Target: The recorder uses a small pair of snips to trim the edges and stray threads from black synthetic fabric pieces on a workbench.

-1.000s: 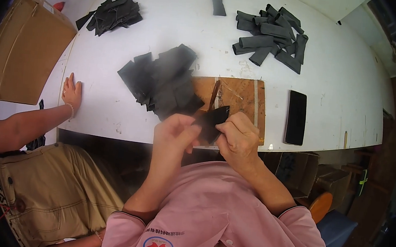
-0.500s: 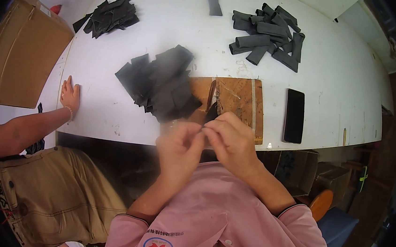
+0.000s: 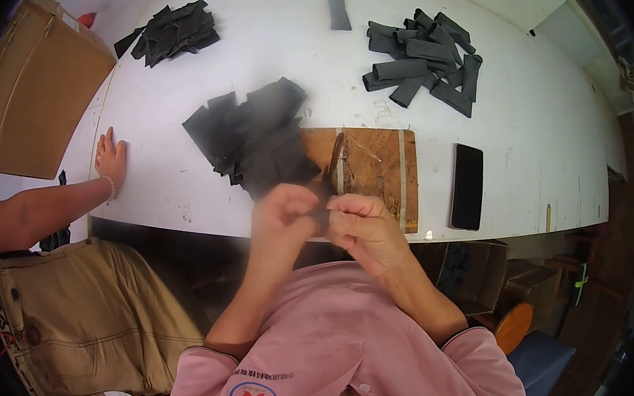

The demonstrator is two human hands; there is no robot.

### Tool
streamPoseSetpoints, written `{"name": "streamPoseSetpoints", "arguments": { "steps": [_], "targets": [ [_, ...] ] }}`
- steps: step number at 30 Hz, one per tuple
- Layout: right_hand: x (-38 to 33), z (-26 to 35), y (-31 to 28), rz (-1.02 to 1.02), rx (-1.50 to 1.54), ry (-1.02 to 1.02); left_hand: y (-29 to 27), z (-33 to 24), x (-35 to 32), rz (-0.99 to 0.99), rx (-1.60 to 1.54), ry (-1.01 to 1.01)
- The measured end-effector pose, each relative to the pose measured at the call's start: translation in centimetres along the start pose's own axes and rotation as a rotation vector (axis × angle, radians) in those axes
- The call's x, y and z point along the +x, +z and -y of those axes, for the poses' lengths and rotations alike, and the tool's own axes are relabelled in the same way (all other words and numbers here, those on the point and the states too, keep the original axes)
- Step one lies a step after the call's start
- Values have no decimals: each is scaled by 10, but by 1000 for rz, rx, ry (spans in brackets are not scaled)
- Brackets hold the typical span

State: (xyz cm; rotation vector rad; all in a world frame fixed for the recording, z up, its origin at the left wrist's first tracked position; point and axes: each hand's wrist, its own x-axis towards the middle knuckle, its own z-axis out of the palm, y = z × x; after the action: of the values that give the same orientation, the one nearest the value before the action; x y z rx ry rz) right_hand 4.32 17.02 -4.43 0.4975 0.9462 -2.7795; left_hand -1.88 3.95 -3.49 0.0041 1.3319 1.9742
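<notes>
Both hands closed in since 1 s ago: the dark piece, then spread open between them, is now pinched small. Left hand (image 3: 283, 212) and right hand (image 3: 363, 228) are curled tight on the dark piece (image 3: 322, 202), fingertips nearly touching, above the wooden board (image 3: 380, 166) at the table (image 3: 268, 65) edge. Looks like folding is underway.

White table (image 3: 271, 35), loose pile of dark flat pieces (image 3: 251, 136) near its middle, wooden board (image 3: 368, 168) just right of it, black phone (image 3: 468, 186) further right, rolled dark pieces (image 3: 427, 57) far right, smaller dark pile (image 3: 172, 31) far left, a co-worker's hand (image 3: 109, 159) lay flat at the left edge
</notes>
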Motion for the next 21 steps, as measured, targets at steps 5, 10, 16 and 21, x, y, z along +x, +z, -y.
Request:
{"name": "streamPoseSetpoints", "arguments": {
  "steps": [5, 10, 16, 21],
  "targets": [
    [3, -3, 12, -24, -74, -23, 2, 21, 7, -384, 432, 507],
    [4, 7, 0, -104, -188, -116, 7, -8, -6, 183, -406, -40],
    [6, 19, 2, 162, -257, -516, 27, -13, -21, 258, -62, 291],
    [-4, 42, 33, 58, -824, -734, 23, -11, -5, -205, 509, 782]
  ]
}}
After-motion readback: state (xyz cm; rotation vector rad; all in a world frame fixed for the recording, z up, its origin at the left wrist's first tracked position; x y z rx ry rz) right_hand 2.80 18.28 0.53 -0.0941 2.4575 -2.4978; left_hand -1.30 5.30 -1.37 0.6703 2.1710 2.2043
